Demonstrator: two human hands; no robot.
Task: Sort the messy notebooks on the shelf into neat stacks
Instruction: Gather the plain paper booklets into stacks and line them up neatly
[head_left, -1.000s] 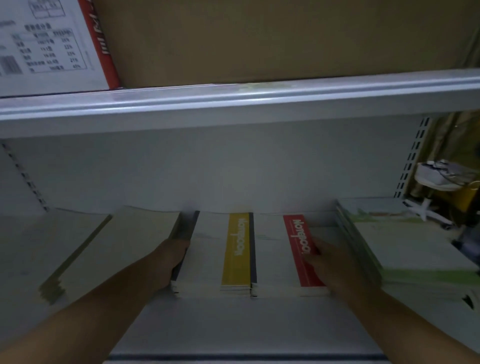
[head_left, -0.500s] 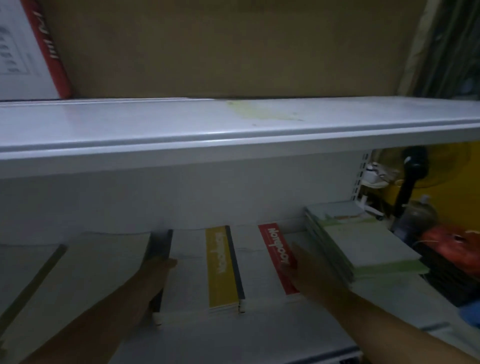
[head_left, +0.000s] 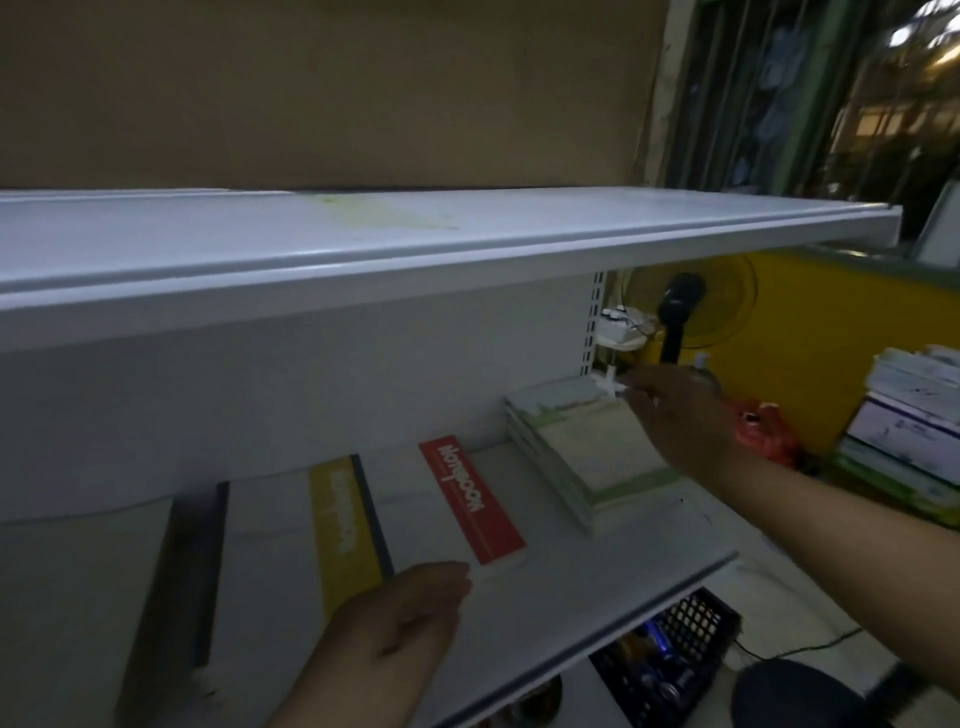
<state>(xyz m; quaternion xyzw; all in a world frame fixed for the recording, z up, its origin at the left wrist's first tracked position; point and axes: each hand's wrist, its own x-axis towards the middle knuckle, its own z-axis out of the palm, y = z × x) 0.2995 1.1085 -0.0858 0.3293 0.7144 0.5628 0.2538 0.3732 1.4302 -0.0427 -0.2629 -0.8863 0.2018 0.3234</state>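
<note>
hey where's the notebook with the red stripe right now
In the head view it lies flat mid-shelf: the red-stripe notebook sits between the yellow-stripe notebook on its left and the green-edged stack on its right.

Scene dim overall, cool grey cast. Brightest patches: far upper right corner, where lit windows (head_left: 904, 31) blow out into streaks. Upper shelf (head_left: 363, 244) catches a soft sheen along its front lip; its underside throws shade over the lower shelf (head_left: 597, 587), darkest toward the left end. Motion blur throughout: right hand (head_left: 680, 415) smeared at the fingertips, left hand (head_left: 400, 618) soft. Lettering on the red-banded notebook (head_left: 470, 501) unreadable. Shelf edges bow and tilt from wide-angle distortion, strongest at the frame borders. Grain and blockiness in dark areas.
</note>
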